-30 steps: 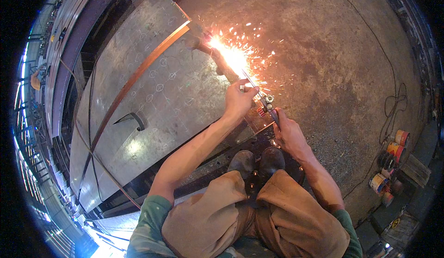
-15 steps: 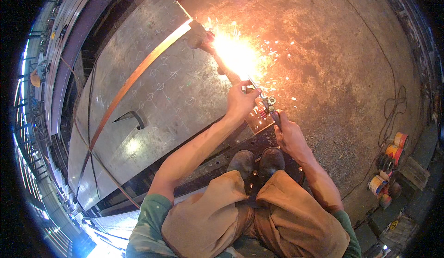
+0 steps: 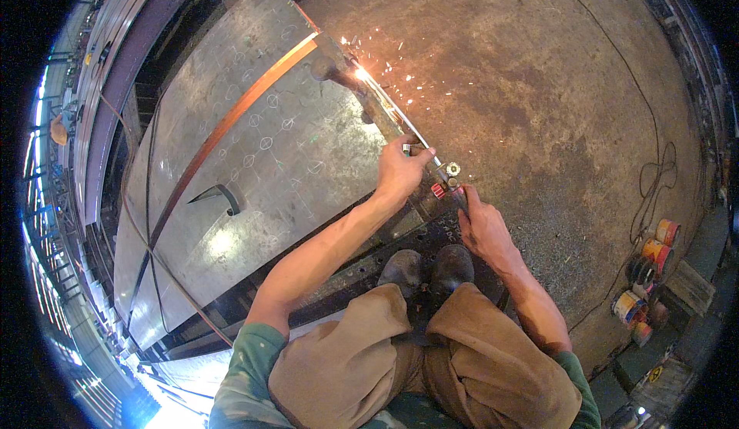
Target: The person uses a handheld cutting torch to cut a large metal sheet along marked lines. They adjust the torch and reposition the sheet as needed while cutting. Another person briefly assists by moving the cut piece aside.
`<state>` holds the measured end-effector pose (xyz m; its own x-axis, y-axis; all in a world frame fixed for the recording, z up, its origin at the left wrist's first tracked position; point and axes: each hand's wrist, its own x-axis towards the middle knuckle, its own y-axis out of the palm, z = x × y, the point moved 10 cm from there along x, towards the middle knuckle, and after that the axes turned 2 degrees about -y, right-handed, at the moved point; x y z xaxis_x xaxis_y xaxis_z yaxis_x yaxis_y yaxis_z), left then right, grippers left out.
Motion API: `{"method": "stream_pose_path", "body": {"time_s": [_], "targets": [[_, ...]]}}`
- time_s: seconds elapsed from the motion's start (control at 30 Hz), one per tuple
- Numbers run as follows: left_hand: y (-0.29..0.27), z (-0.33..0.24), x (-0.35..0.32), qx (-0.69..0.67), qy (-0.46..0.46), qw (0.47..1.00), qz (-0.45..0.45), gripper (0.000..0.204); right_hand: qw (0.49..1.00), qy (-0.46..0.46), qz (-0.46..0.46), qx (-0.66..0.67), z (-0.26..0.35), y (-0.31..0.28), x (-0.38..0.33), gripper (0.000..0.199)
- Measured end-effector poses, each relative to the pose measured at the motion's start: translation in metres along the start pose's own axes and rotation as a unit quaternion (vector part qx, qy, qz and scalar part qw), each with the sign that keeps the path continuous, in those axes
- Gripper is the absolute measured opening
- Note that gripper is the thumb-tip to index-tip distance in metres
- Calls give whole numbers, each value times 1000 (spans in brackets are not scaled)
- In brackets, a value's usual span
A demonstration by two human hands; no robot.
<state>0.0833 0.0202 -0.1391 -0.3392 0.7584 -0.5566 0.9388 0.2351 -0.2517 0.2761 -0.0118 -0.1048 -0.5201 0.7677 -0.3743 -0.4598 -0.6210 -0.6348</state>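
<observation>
My right hand (image 3: 483,227) is closed round the handle of a cutting torch (image 3: 412,126), which has a pale and a red valve knob. Farther forward, my left hand (image 3: 402,166) pinches the torch's long tube between thumb and fingers, at the edge of a large steel plate (image 3: 289,179) with chalked circles. The tube points away from me along that edge, over a narrow metal strip (image 3: 387,123). At its far end glows a small bright spot (image 3: 360,73) with flying sparks. A dark rounded piece (image 3: 325,67) sits on the plate beside the strip.
A long curved metal bar (image 3: 208,148), orange-lit at its far end, crosses the plate. Near it lies a dark hooked piece (image 3: 225,196). My boots (image 3: 453,267) are below my hands. Several cans (image 3: 657,253) stand at the right, near a looped cable (image 3: 656,169). Hoses (image 3: 146,160) run at the left.
The large white-orange flare at the plate edge has shrunk to a small bright spot with fewer sparks. The torch tube and strip now show plainly. Both hands have barely moved.
</observation>
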Motion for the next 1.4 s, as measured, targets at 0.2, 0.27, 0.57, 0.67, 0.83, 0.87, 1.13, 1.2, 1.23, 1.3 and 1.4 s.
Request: {"method": "stream_pose_path", "body": {"time_s": [0.2,0.27,0.57,0.67,0.83,0.87,1.13,1.2,1.23,1.3,1.4], "targets": [[1,4,2,-24,12,1000,-3,34,1000,-1,-8,-7,-2,1,-1,45],[2,3,3,-12,38,999,1,37,1000,-6,-9,-7,-1,1,-2,46],[5,5,0,6,8,1000,11,35,999,22,19,-31,-7,1,-4,48],[6,9,2,-7,21,1000,13,36,1000,-11,-6,-14,-5,0,-5,47],[10,14,3,-9,14,1000,12,37,999,-22,-18,-21,-4,-2,-8,47],[9,9,0,16,10,1000,12,36,999,-16,-16,-23,-5,-3,-9,46],[3,-13,-16,20,-5,1000,11,37,999,15,25,-29,-5,-2,-10,49],[5,-14,-18,24,-25,999,20,40,999,18,26,-29,-7,-2,-11,49],[5,-13,-17,21,-25,999,22,40,999,14,26,-30,-7,-2,-11,49],[4,-12,-16,25,-4,1000,12,37,1000,7,17,-24,-6,-3,-11,48],[2,-12,-14,31,34,999,-9,30,1000,-6,-4,-10,-3,-5,-11,46]]}}
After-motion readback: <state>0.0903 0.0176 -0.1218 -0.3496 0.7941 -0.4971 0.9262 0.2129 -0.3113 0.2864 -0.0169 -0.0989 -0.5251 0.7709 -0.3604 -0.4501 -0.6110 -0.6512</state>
